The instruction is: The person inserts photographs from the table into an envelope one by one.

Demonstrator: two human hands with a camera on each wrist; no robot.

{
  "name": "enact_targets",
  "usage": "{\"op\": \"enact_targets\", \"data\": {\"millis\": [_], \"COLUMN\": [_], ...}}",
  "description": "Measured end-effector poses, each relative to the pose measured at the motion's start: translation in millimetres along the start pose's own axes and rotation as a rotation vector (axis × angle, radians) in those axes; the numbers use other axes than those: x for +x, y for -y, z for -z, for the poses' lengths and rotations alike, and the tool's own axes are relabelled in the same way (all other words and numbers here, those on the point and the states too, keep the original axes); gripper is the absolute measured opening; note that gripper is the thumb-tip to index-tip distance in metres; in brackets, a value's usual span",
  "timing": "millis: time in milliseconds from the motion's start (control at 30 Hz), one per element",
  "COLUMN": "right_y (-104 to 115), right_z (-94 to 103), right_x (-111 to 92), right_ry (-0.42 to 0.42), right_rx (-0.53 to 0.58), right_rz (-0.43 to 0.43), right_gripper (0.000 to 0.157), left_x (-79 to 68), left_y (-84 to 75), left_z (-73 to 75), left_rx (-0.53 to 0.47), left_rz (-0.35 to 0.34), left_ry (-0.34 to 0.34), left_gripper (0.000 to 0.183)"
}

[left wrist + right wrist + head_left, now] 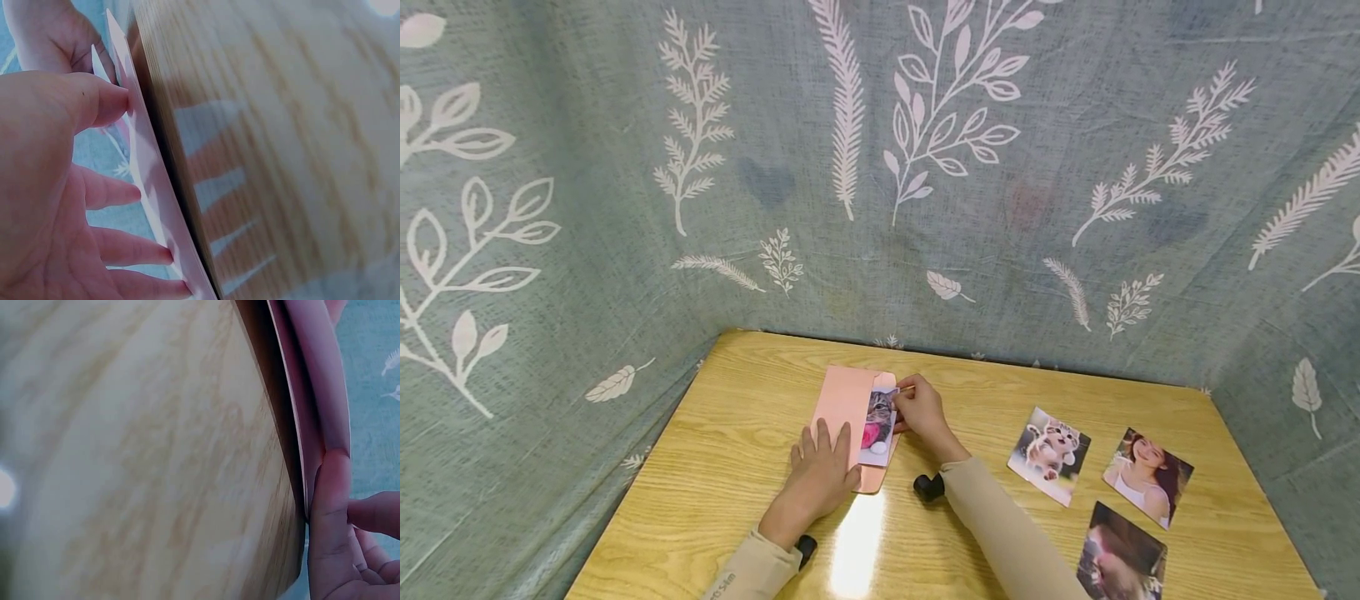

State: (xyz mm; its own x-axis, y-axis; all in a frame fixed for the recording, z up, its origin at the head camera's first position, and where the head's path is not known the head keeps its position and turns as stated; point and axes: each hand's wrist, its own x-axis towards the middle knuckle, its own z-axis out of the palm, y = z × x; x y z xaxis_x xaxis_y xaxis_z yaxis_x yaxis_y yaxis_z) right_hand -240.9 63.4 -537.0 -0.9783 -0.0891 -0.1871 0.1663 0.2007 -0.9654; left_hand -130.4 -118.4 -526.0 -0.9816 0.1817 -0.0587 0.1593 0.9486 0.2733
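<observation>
A pink envelope [842, 392] lies on the wooden table with its flap side to the right. Partway inside its opening is a photo of a grey tabby cat with something pink [880, 421]. My left hand [822, 473] rests on the envelope's lower part, fingers spread; in the left wrist view the fingertips [164, 253] touch the envelope's surface. At the photo's right edge, my right hand [922, 414] pinches it between thumb and finger. The right wrist view shows the bowed photo [325, 381] above the flap, one finger beneath it.
To the right on the table [737, 417] lie a photo of a leaping kitten [1048, 454], a photo of a person [1148, 477] and a dark, partly pink photo [1122, 557]. A patterned grey-green cloth [880, 275] hangs behind and along the sides.
</observation>
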Motion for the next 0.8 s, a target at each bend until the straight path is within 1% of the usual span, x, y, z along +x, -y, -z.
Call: {"op": "enact_targets", "data": {"millis": [133, 333, 633, 733, 800], "right_y": [-0.4, -0.9, 0.7, 2.6, 4.6], "right_z": [-2.8, -7.2, -11.9, -10.7, -8.6], "right_x": [1.6, 2.5, 4.2, 3.4, 2.4], "right_ry": [-0.003, -0.014, -0.039, -0.041, -0.038], "right_rx": [-0.013, -0.043, -0.125, -0.127, -0.099], "right_rz": [0.006, 0.039, 0.072, 0.061, 0.047], "right_gripper": [0.022, 0.021, 0.020, 0.022, 0.025], "left_x": [-0.4, -0.7, -0.9, -0.8, -0.8], "left_y": [-0.2, 0.3, -0.4, -0.8, -1.0], "left_z": [0.2, 0.4, 1.1, 1.0, 1.2], "left_rx": [-0.005, -0.008, -0.017, -0.019, -0.018], "left_rz": [0.001, -0.004, 0.003, 0.006, 0.007], "left_ry": [-0.001, -0.003, 0.008, 0.017, 0.020], "left_gripper": [0.069, 0.069, 0.069, 0.069, 0.069]}}
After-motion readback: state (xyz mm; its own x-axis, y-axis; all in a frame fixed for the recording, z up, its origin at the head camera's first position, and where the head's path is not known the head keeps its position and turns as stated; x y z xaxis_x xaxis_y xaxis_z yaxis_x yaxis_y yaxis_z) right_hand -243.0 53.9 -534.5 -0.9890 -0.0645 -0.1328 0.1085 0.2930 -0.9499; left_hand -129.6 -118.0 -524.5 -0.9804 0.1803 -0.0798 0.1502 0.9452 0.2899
